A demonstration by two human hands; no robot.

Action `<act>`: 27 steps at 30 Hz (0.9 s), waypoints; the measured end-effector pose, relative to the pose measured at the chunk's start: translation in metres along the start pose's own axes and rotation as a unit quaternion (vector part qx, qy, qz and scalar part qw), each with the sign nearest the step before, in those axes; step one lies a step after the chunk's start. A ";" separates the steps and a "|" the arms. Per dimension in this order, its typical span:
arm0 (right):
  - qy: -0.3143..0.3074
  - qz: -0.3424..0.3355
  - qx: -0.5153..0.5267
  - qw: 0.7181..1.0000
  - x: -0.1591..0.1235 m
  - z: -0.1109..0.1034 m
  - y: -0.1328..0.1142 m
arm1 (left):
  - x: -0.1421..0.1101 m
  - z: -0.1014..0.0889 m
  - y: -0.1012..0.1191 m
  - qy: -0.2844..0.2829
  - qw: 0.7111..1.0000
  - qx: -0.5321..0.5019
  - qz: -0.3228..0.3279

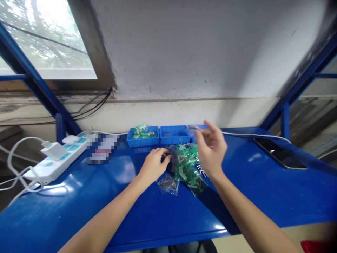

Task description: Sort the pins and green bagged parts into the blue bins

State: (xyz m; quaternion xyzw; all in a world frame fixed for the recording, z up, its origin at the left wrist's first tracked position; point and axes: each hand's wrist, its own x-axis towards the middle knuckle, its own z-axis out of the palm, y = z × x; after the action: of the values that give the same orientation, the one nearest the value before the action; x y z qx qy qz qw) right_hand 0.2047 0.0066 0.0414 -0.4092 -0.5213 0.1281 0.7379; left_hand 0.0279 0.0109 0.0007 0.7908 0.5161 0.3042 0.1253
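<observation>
A pile of small bags, green-tinted and clear, [184, 163] lies on the blue table, with silvery pin-like pieces showing among them. My left hand [155, 163] is at the pile's left edge, thumb and fingertips bent close together; what they pinch is too small to make out. Raised over the right-hand blue bin [205, 127], my right hand [212, 147] is blurred by motion. A small clear plastic bag [193, 129] with a brownish piece inside is at its thumb and fingers. Nearer to me lies a clear bag of brass-coloured screw-like pieces [167, 184].
Along the wall, the left blue bin [143, 142] holds green bags; the middle bin [173, 140] has a small piece in it. A white power strip [58, 163] with cables and a blurred-out item [102, 149] are at left. A black phone [279, 153] lies at right.
</observation>
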 end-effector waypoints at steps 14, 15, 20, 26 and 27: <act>-0.348 -0.021 -0.311 0.884 0.000 0.006 0.044 | -0.004 0.013 0.003 -0.105 0.988 0.080 -0.076; -0.354 -0.011 -0.310 0.882 -0.002 0.006 0.042 | -0.004 0.012 0.002 -0.107 0.988 0.083 -0.079; -0.491 -0.048 -0.331 0.805 -0.007 0.002 0.040 | -0.003 0.007 0.003 -0.114 0.985 0.086 -0.092; -0.555 -0.031 -0.327 0.764 -0.008 -0.003 0.050 | -0.002 0.010 0.011 -0.136 0.984 0.056 -0.099; -0.553 -0.029 -0.329 0.765 -0.008 -0.002 0.050 | -0.002 0.011 0.011 -0.140 0.984 0.049 -0.099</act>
State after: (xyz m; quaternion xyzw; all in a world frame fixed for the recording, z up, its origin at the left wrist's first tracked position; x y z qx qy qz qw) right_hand 0.2154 0.0324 -0.0014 -0.4700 -0.8606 0.1315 0.1454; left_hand 0.0420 0.0051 -0.0026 0.7755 0.5838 0.1510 0.1872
